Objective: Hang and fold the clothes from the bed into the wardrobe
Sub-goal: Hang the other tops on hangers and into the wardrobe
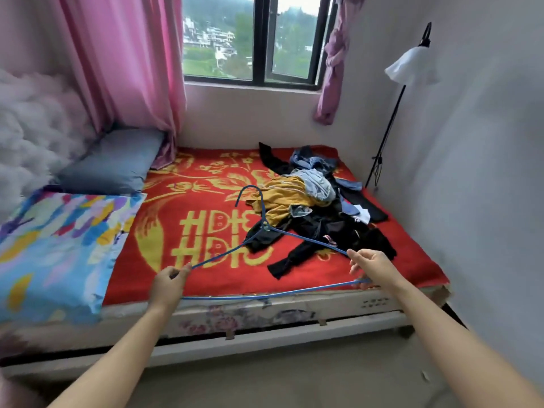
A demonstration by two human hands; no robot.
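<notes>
The left hand (169,282) and right hand (371,267) each pinch one corner of a thin blue wire hanger (265,226), a wide triangle with a curved hook. Just beyond the hook, a rumpled pile of clothes (309,207), black, mustard and denim, lies on the bed's fuzzy red blanket (206,275).

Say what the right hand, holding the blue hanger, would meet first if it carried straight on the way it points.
Most likely the black garment at the near edge of the clothes pile, since the right hand points forward-left over the bed; depth is hard to judge.
</notes>
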